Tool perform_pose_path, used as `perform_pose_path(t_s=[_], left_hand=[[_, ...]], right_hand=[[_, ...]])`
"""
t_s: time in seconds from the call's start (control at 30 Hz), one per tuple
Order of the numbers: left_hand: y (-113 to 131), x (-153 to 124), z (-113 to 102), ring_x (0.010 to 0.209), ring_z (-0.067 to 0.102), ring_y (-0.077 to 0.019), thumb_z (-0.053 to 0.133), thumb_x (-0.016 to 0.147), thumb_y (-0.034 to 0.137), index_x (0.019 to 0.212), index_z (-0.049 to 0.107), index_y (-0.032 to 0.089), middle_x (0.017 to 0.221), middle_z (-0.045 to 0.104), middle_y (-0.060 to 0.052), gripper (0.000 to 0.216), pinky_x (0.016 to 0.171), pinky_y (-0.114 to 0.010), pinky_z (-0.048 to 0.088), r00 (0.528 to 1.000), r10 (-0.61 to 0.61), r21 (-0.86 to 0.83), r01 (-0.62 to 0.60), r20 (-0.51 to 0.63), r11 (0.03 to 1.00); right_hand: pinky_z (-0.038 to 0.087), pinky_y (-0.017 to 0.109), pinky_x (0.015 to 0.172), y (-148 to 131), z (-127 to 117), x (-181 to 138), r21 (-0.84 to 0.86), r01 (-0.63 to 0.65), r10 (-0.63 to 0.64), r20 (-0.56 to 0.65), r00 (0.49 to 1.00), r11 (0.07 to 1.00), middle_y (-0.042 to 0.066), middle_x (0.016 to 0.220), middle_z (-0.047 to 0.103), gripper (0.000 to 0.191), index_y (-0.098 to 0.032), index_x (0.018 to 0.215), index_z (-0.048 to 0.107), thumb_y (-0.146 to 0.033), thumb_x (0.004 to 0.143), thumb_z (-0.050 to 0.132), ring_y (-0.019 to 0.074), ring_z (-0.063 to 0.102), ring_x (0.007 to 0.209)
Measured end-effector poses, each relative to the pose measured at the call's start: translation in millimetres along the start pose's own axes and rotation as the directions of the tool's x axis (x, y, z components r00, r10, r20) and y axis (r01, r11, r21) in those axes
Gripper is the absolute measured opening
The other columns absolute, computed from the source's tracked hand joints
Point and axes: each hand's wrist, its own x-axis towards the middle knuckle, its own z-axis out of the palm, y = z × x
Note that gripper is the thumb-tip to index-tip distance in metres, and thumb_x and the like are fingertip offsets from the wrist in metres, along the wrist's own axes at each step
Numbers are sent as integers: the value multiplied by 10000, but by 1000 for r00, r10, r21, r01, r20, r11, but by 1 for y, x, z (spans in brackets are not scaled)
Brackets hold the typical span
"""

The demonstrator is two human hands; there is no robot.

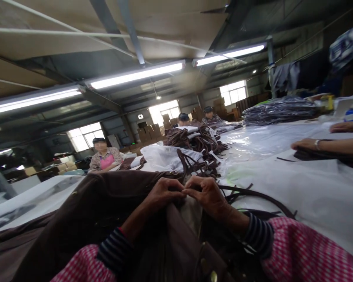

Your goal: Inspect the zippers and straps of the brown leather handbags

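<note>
A dark brown jacket [111, 192] with metal snaps lies spread in front of me and fills the lower middle of the view. My left hand [166, 192] pinches its upper part with thumb and forefinger. Close beside it, my right hand [207, 196] is closed in a similar pinch, and the fingertips of both hands meet. Between and below them a paler lining [192, 213] shows. Whatever small detail lies at the fingertips is hidden. Dark brown straps [259, 192] curve across the table to the right of my right hand.
Beyond the jacket stands a heap of brown straps and pieces [191, 139], beside white plastic [167, 156]. Bagged dark garments [279, 109] are stacked at the back right. A co-worker's hand [306, 144] rests on dark cloth at right. Several people sit across the table [282, 176].
</note>
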Motion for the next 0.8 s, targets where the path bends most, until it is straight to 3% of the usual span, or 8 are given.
perform_pose_path(t_s=[0.07, 0.3, 0.43, 0.5, 0.57, 0.63, 0.73, 0.8], left_hand=[[-4, 0, -1, 677, 583, -144, 786, 759, 350, 801, 774, 100, 717, 694, -42, 253, 675, -246, 449, 999, -23, -26, 22, -39, 999], [-5, 0, 0, 766, 607, -162, 782, 783, 347, 884, 795, 139, 809, 726, -35, 231, 703, -238, 449, 1000, 11, 17, -12, 25, 1000], [-1, -3, 4, 748, 589, -144, 693, 855, 320, 862, 764, 150, 781, 687, 0, 185, 698, -224, 420, 998, 23, 122, -30, 55, 992], [0, -5, 8, 777, 595, -149, 666, 864, 291, 859, 739, 164, 809, 684, 8, 146, 711, -226, 411, 998, 40, 224, -48, 42, 973], [-1, -6, 13, 781, 596, -150, 654, 866, 272, 841, 715, 171, 800, 674, 14, 121, 710, -229, 402, 999, 54, 276, -50, -6, 960], [-4, -8, 18, 735, 589, -141, 638, 876, 262, 823, 696, 172, 751, 657, 21, 120, 696, -233, 398, 996, 52, 231, -35, -66, 972], [-11, -10, 24, 685, 580, -131, 636, 883, 264, 798, 681, 176, 705, 645, 30, 130, 698, -242, 399, 989, 60, 137, -41, -136, 990], [-16, -11, 28, 711, 589, -135, 644, 883, 264, 786, 676, 183, 721, 655, 30, 130, 721, -248, 397, 982, 82, 137, -59, -170, 989]], right_hand=[[432, 269, 645, 3, -6, 1, 5, -13, 13, 18, 1000, 1000, -1, 703, 679, 155, -174, 729, 691, -288, 822, 741, 153, 596, 663], [406, 238, 584, 5, -14, 8, 198, -127, 95, 164, 982, 972, -10, 635, 646, 171, -153, 699, 712, -291, 745, 802, 121, 544, 605], [370, 212, 479, 12, -35, 28, 206, -300, 193, 418, 888, 932, -9, 634, 634, 312, -135, 767, 708, -423, 740, 827, 92, 498, 506], [377, 215, 461, 31, -55, 49, 76, -324, 267, 409, 873, 943, 15, 659, 651, 394, -129, 798, 696, -517, 793, 764, 99, 514, 491], [387, 227, 471, 62, -77, 74, -196, -242, 282, 217, 934, 950, 44, 674, 654, 460, -121, 809, 686, -566, 897, 609, 118, 537, 508], [458, 262, 574, 100, -96, 98, -489, -219, 262, 19, 965, 844, 67, 758, 675, 404, -124, 894, 696, -473, 957, 501, 153, 588, 614], [463, 313, 749, 155, -106, 120, -650, -212, 263, -19, 965, 730, 96, 951, 679, 214, -156, 1003, 714, -214, 862, 565, 216, 610, 864], [433, 329, 813, 183, -101, 124, -723, -162, 268, 33, 963, 671, 106, 1079, 650, 341, -189, 1073, 719, -97, 771, 592, 247, 570, 999]])
